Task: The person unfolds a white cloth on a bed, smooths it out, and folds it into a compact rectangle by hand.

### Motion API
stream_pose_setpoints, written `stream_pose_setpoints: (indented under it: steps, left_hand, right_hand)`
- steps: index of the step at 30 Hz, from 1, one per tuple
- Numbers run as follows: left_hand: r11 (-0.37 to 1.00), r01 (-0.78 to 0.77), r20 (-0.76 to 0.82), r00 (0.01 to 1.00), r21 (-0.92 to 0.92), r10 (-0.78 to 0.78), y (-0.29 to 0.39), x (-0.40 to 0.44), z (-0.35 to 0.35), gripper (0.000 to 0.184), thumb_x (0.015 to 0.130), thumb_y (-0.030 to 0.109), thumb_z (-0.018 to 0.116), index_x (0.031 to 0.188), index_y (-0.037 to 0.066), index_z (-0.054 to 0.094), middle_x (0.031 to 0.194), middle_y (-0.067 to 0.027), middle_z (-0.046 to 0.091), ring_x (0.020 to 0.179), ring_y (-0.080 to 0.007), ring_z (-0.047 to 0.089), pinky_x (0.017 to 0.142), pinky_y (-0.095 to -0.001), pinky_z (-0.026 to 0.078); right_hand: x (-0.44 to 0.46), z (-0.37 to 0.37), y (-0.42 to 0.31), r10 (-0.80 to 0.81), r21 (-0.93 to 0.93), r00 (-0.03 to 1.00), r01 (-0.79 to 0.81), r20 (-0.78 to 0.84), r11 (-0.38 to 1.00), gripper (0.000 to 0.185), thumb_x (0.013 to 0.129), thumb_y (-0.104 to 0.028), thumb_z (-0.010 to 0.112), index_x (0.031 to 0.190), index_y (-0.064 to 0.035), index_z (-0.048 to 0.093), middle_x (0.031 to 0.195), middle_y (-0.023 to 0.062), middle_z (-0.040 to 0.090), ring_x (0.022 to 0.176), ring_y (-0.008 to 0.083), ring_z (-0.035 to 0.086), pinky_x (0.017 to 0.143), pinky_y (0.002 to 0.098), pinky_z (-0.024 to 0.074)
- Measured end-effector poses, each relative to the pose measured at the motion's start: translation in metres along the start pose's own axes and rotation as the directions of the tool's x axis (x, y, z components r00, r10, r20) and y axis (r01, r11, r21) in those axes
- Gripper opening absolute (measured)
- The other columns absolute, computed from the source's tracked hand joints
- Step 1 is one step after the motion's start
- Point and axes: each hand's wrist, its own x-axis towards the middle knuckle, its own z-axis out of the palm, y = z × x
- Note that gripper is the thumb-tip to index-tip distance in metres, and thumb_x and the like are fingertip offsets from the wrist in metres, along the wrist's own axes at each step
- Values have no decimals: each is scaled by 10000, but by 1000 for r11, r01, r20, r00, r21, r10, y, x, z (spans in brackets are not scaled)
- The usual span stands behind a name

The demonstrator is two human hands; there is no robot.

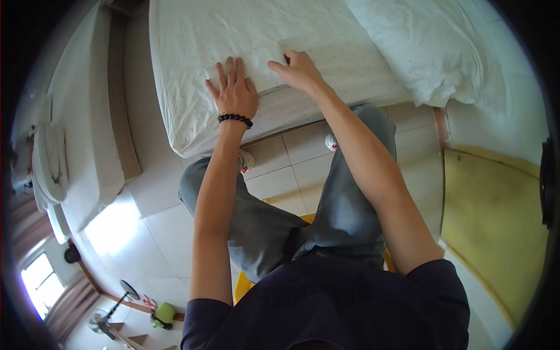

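Note:
My left hand (236,93), with a dark bead bracelet (235,120) at the wrist, lies flat with spread fingers on a white dotted bed sheet (256,35). To its right, my right hand (298,70) rests on the same sheet near the bed's front edge. Its thumb points left, apart from the bent fingers, and I see nothing held; the undersides of the fingers are hidden. A crease runs across the sheet between the two hands.
A pillow (431,46) in a matching dotted cover lies at the bed's right end. Another white bed or mattress (87,116) stands at the left. My knees almost touch the bed; a yellow stool (242,287) is under me. A yellow panel (496,216) stands at the right.

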Motion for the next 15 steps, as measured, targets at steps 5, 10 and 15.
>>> stream_pose_setpoints:
  steps: [5,10,15]
  left_hand:
    - [999,15,58,998,34,-17,-9,11,-5,564,1055,257,497,1610,155,502,1697,-107,452,1602,-426,314,1225,-738,235]
    - [995,47,114,992,84,-57,-5,8,5,570,1076,281,443,1639,193,469,1716,-112,421,1608,-442,289,1210,-762,224]
    - [990,57,142,987,130,-75,-5,8,11,586,1082,288,424,1662,198,432,1736,-108,387,1618,-446,261,1201,-778,215]
  right_hand:
    - [3,-7,-18,21,-140,1000,-20,4,990,476,917,-424,704,964,50,707,801,141,729,729,299,693,687,385,565]
    - [3,-6,-22,16,-140,999,-11,34,990,474,904,-362,681,1082,76,695,947,197,758,802,352,718,698,418,586]
    - [5,-2,-21,-28,-120,999,31,29,992,577,884,-399,733,1206,73,657,995,197,759,811,351,728,714,415,589]
